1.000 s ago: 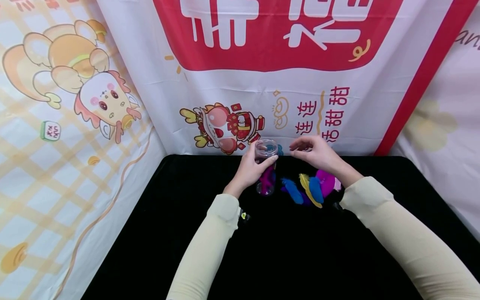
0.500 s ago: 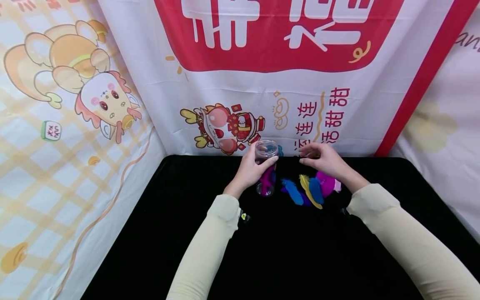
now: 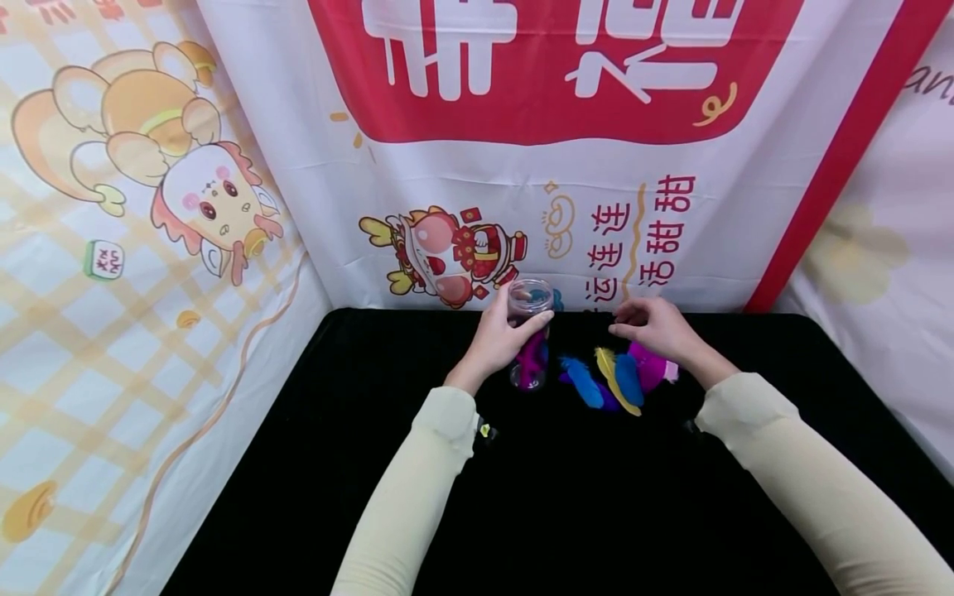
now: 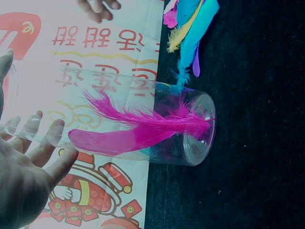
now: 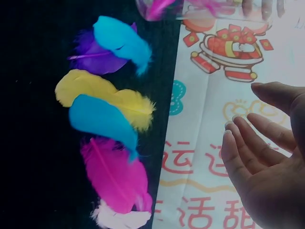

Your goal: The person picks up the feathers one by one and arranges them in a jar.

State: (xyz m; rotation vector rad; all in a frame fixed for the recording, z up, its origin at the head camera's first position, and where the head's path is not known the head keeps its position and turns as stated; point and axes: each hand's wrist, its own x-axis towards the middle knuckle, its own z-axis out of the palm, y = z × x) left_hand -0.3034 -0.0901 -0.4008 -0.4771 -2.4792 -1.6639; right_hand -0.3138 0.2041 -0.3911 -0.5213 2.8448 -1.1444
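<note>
Lying on the black table [image 3: 566,505], loose blue, yellow, purple, magenta and pale pink feathers [image 3: 585,382] sit to the right of a clear jar [image 3: 529,305], mouth up, magenta feathers [image 4: 126,138] inside. Left hand [image 3: 499,333] grips jar's upper part; right hand [image 3: 657,331], apart from it, holds nothing, fingers loosely bent, thumb off them, near the loose feathers, printed cloth [image 3: 462,178] behind

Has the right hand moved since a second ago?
Yes: in the head view, the right hand has moved rightward and down the picture, against the printed red lettering.
</note>
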